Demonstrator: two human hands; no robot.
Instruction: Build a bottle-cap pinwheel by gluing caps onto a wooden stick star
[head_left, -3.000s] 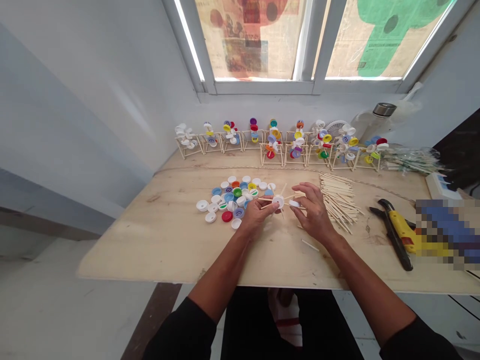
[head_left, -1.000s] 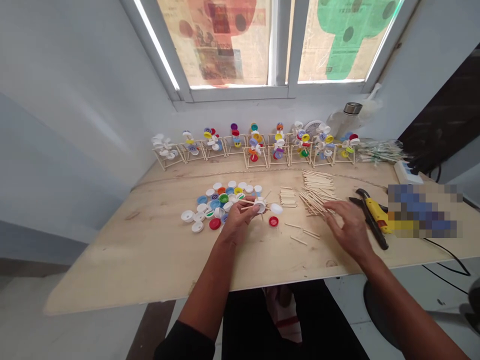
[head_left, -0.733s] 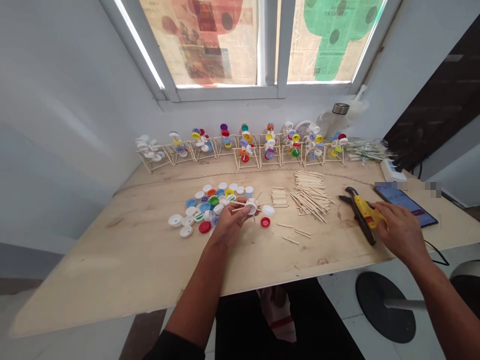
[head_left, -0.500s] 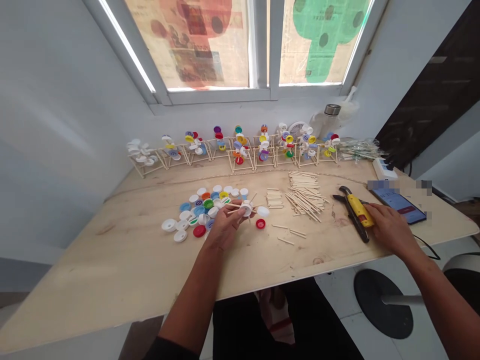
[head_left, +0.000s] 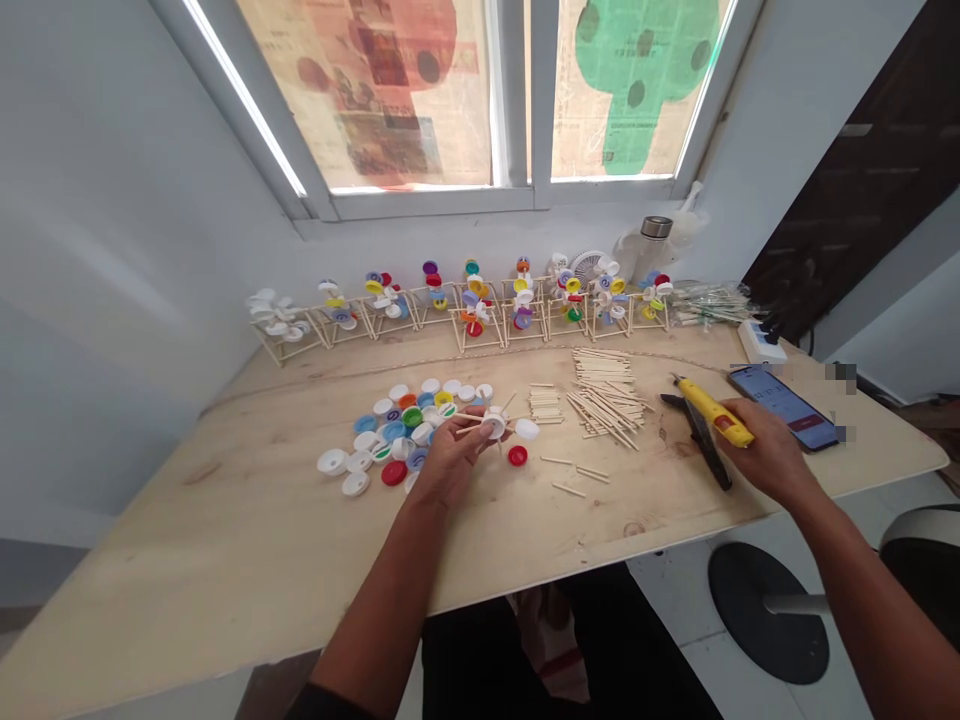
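Observation:
My left hand (head_left: 457,445) is closed on a white bottle cap (head_left: 493,424) with thin wooden sticks radiating from it. Another white cap (head_left: 526,429) shows at the right end of these sticks; whether it is attached is hard to tell. Just below lies a red cap (head_left: 517,456) on the table. On the right, my right hand (head_left: 765,450) grips a yellow glue gun (head_left: 716,415), its narrow tip pointing up and left. Beneath it rests a black V-shaped tool (head_left: 703,445). Loose caps in many colours (head_left: 394,431) lie left of my left hand.
Wooden sticks form a large pile (head_left: 606,395) and a shorter stack (head_left: 545,404); several lie loose in front. Stick frames with cap wheels (head_left: 476,318) line the wall. A phone (head_left: 787,408), a power strip (head_left: 763,342) and a glass bottle (head_left: 655,245) stand or lie at right.
My right hand has lifted the yellow glue gun off the black tool, which stays on the table. The left hand keeps its hold on the cap and sticks. The view has shifted slightly.

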